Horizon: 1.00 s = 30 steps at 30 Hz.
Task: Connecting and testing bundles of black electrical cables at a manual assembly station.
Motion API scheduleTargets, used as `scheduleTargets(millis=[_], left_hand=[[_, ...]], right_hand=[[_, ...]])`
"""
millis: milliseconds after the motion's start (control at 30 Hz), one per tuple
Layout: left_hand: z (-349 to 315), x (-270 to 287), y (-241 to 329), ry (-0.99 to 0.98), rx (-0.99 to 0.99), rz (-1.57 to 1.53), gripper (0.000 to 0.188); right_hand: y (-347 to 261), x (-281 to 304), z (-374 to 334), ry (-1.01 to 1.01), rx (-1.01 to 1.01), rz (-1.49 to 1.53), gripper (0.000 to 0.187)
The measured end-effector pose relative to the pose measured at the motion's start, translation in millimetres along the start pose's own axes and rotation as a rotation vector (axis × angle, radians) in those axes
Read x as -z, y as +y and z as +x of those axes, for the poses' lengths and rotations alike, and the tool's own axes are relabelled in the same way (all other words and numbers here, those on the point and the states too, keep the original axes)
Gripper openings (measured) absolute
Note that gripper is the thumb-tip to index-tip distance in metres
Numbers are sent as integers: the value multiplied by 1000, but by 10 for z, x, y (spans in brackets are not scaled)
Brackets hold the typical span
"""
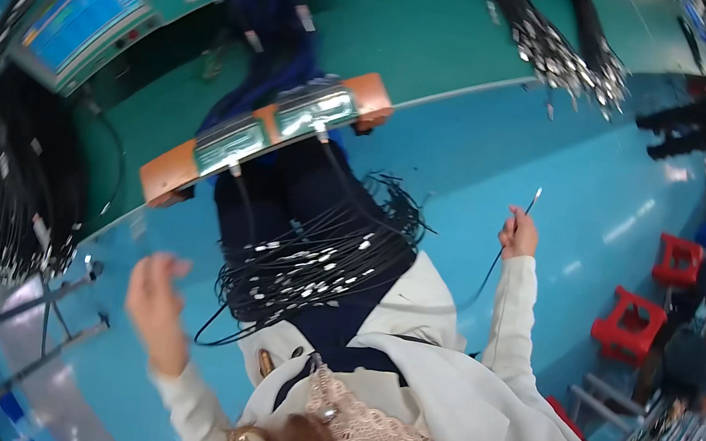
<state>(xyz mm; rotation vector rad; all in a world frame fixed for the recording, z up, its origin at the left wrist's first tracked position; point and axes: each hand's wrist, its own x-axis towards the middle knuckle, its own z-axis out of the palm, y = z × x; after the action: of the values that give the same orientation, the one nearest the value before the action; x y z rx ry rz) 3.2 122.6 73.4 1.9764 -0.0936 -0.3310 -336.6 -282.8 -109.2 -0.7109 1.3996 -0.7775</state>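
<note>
My right hand (pixel 518 236) is out to the right, its fingers closed on a black cable (pixel 492 269). The cable's light-coloured tip points up past the fingers, and its lower length hangs down. Off to the left, my left hand (pixel 155 308) is raised and smeared by motion, so its grip is unclear. Between and beyond my hands, a long fixture with orange ends (pixel 170 173) carries two clear-topped blocks. A pale plug (pixel 234 169) sits at the front of one block, another plug (pixel 323 132) at the other. Many black cables (pixel 318 257) lie across my lap.
A green bench (pixel 384 46) holds a unit with a lit screen (pixel 83 12) and bundled cables (pixel 571 56). More cables (pixel 31 173) hang at the left, near a metal frame (pixel 31 329). Red stools (pixel 629 324) and several people are at the right.
</note>
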Motion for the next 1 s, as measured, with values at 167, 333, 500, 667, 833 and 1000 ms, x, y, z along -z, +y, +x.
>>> scheduleTargets(millis=[167, 333, 500, 667, 833, 1000], left_hand=[[70, -913, -98, 9, -263, 165, 24], [-55, -1101, -202, 63, -374, 330, 16], [-521, -677, -269, -65, -114, 261, 18], [-307, 655, -1050, 535, 41, 651, 33], [-322, 1174, -740, 428, 41, -66, 27], [-183, 91, -95, -50, 41, -317, 21]], right_hand=[[-456, -1972, -1494, -661, 509, -580, 25], [-61, -2429, -1901, -830, 537, -719, 25], [20, -1629, -1579, -566, 716, -1030, 18], [-509, -965, -568, 119, 1061, -1051, 21], [-1126, -1313, -978, -399, 628, -376, 24], [-675, -2122, -1835, -904, 378, -438, 22]])
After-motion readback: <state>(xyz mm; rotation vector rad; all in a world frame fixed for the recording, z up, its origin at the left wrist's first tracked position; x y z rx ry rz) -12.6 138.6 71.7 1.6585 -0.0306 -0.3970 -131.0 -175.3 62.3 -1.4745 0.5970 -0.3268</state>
